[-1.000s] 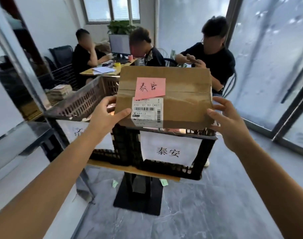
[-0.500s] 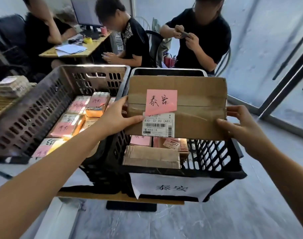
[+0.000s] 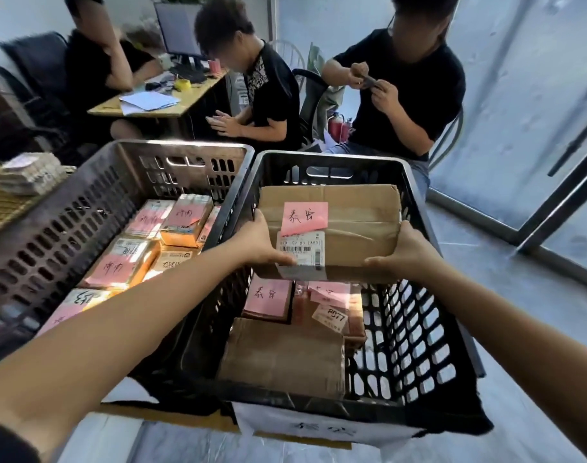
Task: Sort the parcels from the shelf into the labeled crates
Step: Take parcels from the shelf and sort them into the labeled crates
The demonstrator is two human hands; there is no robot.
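Parcel (image 3: 332,228) held level over 12 o'clock end of black crate (image 3: 415,329), above lower parcels (image 3: 285,359). Left hand (image 3: 258,243) clasps its 9 o'clock end, right hand (image 3: 407,250) its 3 o'clock end: flat for lowering. Pink note (image 3: 303,217) seems to match notes below, so likely the right crate.

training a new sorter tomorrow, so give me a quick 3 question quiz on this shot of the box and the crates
1. True or false: the left hand and the right hand both hold the box.
2. In which crate is the box held? A left crate, B right crate, C neither.
3. Fill in: the note on the box is ___ in colour.

Key: 1 true; 2 B; 3 pink.
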